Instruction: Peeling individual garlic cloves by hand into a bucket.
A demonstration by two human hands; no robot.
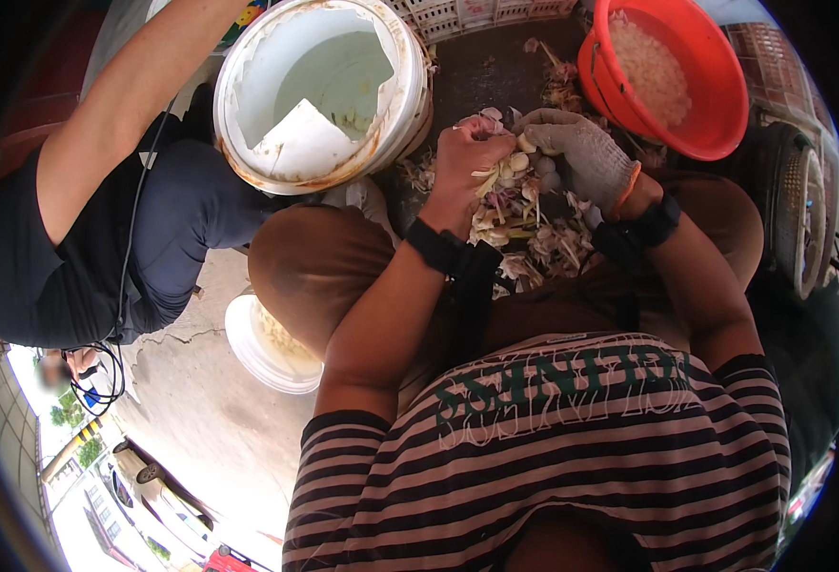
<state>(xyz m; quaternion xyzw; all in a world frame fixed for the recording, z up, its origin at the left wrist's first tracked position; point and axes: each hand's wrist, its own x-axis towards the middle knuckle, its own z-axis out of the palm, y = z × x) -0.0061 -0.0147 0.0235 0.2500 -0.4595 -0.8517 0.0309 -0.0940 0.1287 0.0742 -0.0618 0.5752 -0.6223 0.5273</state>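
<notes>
My bare left hand [466, 161] is closed around garlic, with pinkish skins showing at its fingertips. My right hand [580, 154], in a grey knitted glove with an orange cuff, meets it from the right, fingers bent at the same garlic. Just below, between the hands, are pale garlic cloves [518, 163]. Under them lies a heap of garlic skins and stalks [533, 243] between my knees. What exactly the gloved fingertips pinch is partly hidden.
A broken-lidded white bucket [305, 171] of water stands left, a red bucket [719, 93] with peeled cloves right. A white tub [248, 357] of cloves is by my left knee. A co-worker's arm [112, 121] reaches across at left. A plastic crate [462, 18] lies beyond.
</notes>
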